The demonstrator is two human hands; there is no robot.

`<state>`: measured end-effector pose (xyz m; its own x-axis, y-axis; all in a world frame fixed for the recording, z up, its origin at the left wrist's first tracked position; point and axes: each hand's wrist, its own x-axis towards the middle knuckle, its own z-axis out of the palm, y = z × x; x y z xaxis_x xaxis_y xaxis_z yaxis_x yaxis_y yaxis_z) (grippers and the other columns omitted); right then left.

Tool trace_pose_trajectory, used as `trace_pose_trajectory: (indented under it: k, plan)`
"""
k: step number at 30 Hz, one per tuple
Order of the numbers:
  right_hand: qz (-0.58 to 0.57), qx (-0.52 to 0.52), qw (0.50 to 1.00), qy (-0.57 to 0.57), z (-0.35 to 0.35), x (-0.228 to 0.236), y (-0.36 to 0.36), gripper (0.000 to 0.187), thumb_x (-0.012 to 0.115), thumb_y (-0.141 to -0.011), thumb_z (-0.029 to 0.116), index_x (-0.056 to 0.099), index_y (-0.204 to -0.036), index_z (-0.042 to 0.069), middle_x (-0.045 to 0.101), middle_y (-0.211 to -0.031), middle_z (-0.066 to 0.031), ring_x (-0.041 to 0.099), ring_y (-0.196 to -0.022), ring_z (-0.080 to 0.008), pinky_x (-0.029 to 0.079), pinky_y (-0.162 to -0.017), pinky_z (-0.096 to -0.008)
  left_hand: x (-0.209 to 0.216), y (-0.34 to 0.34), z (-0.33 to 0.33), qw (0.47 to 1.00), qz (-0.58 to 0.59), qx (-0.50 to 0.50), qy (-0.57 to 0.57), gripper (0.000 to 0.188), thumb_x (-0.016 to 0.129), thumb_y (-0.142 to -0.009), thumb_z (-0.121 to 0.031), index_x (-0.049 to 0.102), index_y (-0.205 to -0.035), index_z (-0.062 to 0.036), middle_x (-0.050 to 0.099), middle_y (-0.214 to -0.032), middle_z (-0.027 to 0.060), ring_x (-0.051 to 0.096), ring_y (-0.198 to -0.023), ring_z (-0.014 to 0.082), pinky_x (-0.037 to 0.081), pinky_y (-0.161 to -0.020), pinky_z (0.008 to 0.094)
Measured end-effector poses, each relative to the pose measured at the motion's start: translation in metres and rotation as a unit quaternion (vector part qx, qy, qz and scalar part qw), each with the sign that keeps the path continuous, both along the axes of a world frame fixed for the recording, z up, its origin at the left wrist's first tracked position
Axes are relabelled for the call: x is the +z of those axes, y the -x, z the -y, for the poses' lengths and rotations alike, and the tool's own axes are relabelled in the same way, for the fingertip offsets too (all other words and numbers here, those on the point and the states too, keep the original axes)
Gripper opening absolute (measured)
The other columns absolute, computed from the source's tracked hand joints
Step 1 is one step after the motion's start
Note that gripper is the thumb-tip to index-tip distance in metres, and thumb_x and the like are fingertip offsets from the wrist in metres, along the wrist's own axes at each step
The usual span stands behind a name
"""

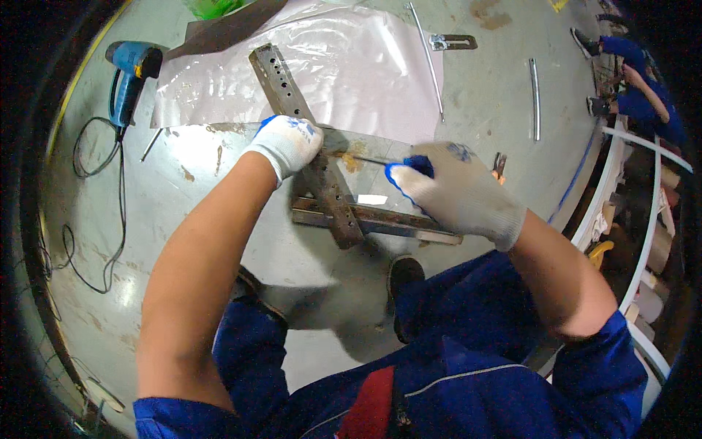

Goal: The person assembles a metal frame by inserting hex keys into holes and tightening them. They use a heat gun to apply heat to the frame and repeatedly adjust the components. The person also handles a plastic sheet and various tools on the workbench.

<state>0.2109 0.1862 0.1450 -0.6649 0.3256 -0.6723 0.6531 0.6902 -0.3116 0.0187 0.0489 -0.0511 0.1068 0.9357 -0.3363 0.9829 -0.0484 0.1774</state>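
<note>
A rusty metal bar with a row of holes (335, 192) stretches diagonally in front of me. My left hand (291, 145), in a white and blue work glove, is closed around its middle. In my right hand (461, 186), gloved the same way, a thin dark rod-like tool (368, 158) is gripped, pointing left at the bar close to my left hand. The tool's handle is hidden in the glove, and its kind cannot be made out. Under the bar's near end, a second rusty metal bar (395, 219) lies crosswise on the floor.
Clear plastic sheeting (351, 66) covers the floor ahead. A blue heat gun (131, 77) with its cord lies at left. At right are a slotted metal plate (453, 42), a metal tube (535, 99), orange-handled pliers (499, 168) and a metal rack (643, 241). Another person (632, 77) is at far right.
</note>
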Motion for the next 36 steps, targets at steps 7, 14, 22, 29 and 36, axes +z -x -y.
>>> trace_pose_trajectory:
  k: [7,14,22,29,36]
  plan:
    - [-0.069,0.016,0.997,-0.021,-0.008,-0.042,-0.046,0.037,0.058,-0.097,0.039,0.072,-0.099,0.005,0.072,-0.091,-0.0210,0.071,-0.087,-0.0405,0.055,-0.079,-0.0522,0.000,0.012,-0.013,0.995,-0.035,-0.090,0.009,0.019,0.058,-0.090,-0.021,0.064,-0.101,-0.0063,0.071,-0.096,0.0169,0.073,-0.091,0.0332,0.059,-0.078,0.0434]
    - [-0.193,-0.224,0.955,0.011,0.036,-0.108,-0.084,0.033,0.061,-0.098,0.037,0.070,-0.090,0.007,0.070,-0.086,-0.0196,0.069,-0.082,-0.0415,0.054,-0.073,-0.0527,0.001,0.016,-0.010,0.999,0.033,-0.043,-0.005,0.038,0.078,-0.078,-0.029,0.064,-0.106,-0.0073,0.068,-0.094,0.0193,0.069,-0.084,0.0393,0.057,-0.073,0.0497]
    - [-0.232,-0.368,0.897,0.074,0.072,-0.135,-0.085,0.033,0.064,-0.099,0.030,0.067,-0.081,0.002,0.064,-0.075,-0.0217,0.064,-0.070,-0.0428,0.049,-0.064,-0.0507,-0.010,0.027,0.011,0.981,0.136,0.028,-0.135,0.034,0.079,-0.075,-0.025,0.066,-0.101,-0.0077,0.069,-0.091,0.0187,0.069,-0.083,0.0397,0.056,-0.073,0.0485]
    - [-0.213,-0.364,0.902,0.090,0.076,-0.131,-0.053,0.032,0.064,-0.098,0.031,0.070,-0.085,0.003,0.066,-0.076,-0.0220,0.066,-0.071,-0.0419,0.051,-0.065,-0.0500,-0.010,0.040,0.061,0.888,0.301,0.329,-0.112,0.022,0.075,-0.080,-0.015,0.066,-0.096,-0.0041,0.068,-0.082,0.0148,0.068,-0.072,0.0271,0.054,-0.071,0.0369]
    - [-0.223,-0.324,0.914,0.094,0.082,-0.133,-0.026,0.031,0.063,-0.099,0.032,0.070,-0.084,0.005,0.066,-0.073,-0.0196,0.066,-0.069,-0.0399,0.051,-0.065,-0.0495,-0.004,0.026,0.085,0.540,0.707,0.457,-0.016,0.017,0.058,-0.098,-0.010,0.065,-0.107,0.0027,0.070,-0.095,0.0130,0.067,-0.081,0.0228,0.056,-0.078,0.0356]
